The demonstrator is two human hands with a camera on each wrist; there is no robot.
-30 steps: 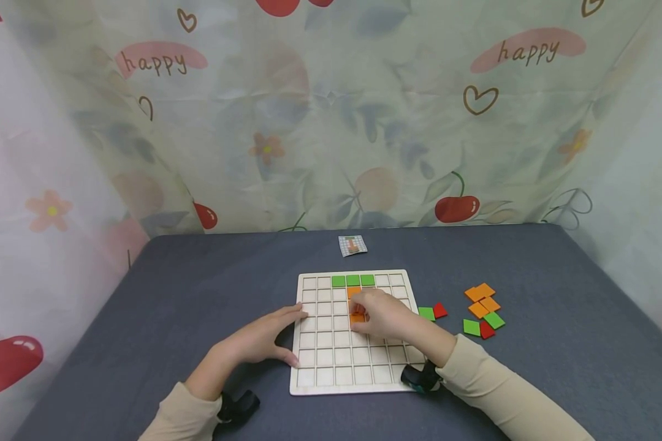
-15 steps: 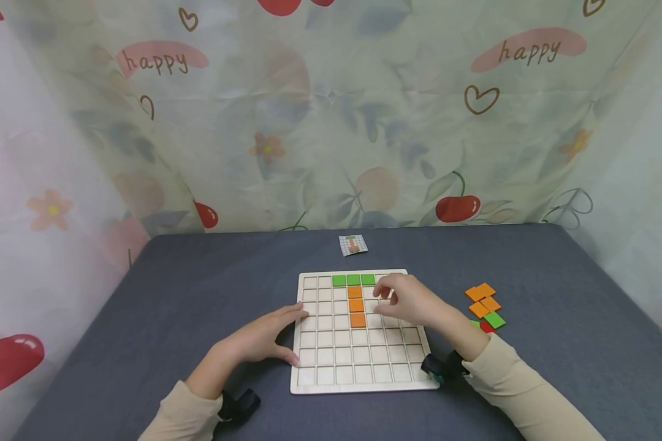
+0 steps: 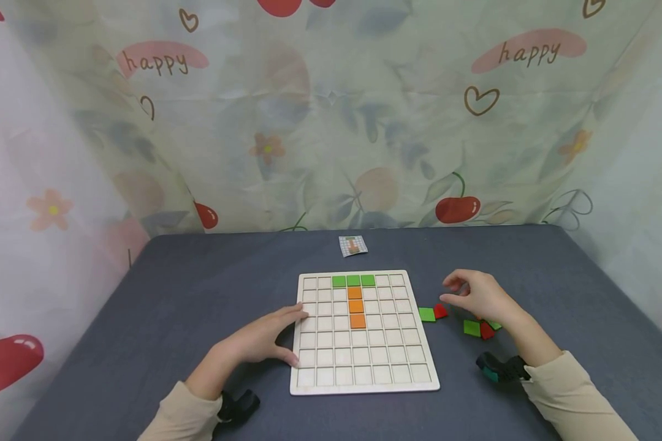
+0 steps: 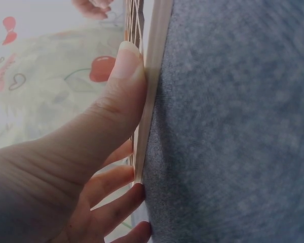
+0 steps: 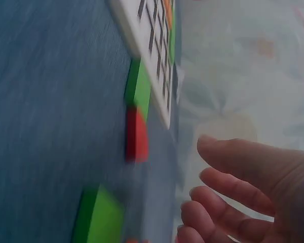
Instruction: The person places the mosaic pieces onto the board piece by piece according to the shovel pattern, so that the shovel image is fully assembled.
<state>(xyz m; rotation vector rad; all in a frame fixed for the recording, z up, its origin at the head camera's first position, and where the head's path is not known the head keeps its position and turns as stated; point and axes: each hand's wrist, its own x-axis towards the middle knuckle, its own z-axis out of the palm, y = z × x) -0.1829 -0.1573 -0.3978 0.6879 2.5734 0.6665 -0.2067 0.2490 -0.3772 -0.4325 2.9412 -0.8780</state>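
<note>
A white grid board [image 3: 320, 356] lies on the table, with three green tiles [image 3: 353, 280] in a row along its far side and three orange tiles [image 3: 355, 305] in a column below the middle green one. My left hand [image 3: 262, 337] rests at the board's left edge, thumb and fingertips touching it. To the right of the board, my right hand [image 3: 482, 297] hovers over the loose tiles, fingers loosely bent and nothing between them, as the right wrist view confirms. Beneath it show a green tile [image 3: 471, 328] and a red tile [image 3: 487, 331]; the loose orange tiles are hidden behind the hand.
Another green tile [image 3: 427, 314] and a red tile [image 3: 440, 311] lie against the board's right edge. A small printed card [image 3: 353, 245] lies beyond the board on the dark cloth-covered table [image 3: 226, 263]. A patterned curtain [image 3: 331, 122] hangs behind.
My right hand has let go of the lowest orange tile in the column and moved right, off the board to above the loose tiles. The left hand has stayed in place.
</note>
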